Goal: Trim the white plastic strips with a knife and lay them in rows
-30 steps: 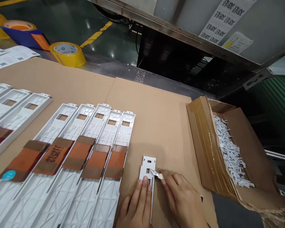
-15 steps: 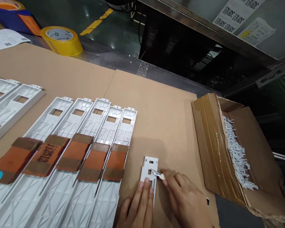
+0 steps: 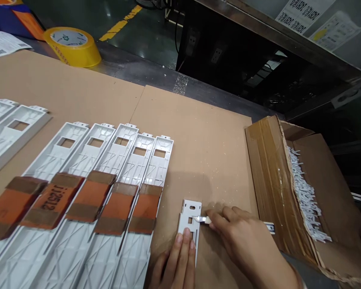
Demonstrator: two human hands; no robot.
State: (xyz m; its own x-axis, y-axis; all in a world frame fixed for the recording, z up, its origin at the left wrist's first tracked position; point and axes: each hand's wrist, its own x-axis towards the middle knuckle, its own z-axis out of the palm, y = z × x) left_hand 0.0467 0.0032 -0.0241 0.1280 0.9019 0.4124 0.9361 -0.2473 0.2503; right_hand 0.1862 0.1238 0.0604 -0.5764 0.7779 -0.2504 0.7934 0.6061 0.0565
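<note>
A narrow white plastic part [image 3: 185, 208] with small slots and square holes lies on the cardboard sheet near the bottom centre. My left hand [image 3: 176, 265] holds its lower portion down, fingers together over its face, hiding the near end. In my right hand [image 3: 240, 233] is a craft knife [image 3: 203, 219], pinched between thumb and fingers. Its blade reaches over the part's right edge, with the tip at the square hole; exact contact is too small to tell. The knife's back end sticks out past the hand on the right.
Several long white plastic bars [image 3: 135, 249] lie side by side at left, with orange-brown taped blocks [image 3: 144, 206] across them. An open cardboard box [image 3: 263, 176] of small white plastic pieces [image 3: 307, 200] stands at right. Yellow tape [image 3: 84, 52] sits near the table's far edge.
My right hand has turned, so the knife now lies flatter and more sideways, its tip a little nearer the square hole. My left hand stays on the part. The view has shifted slightly.
</note>
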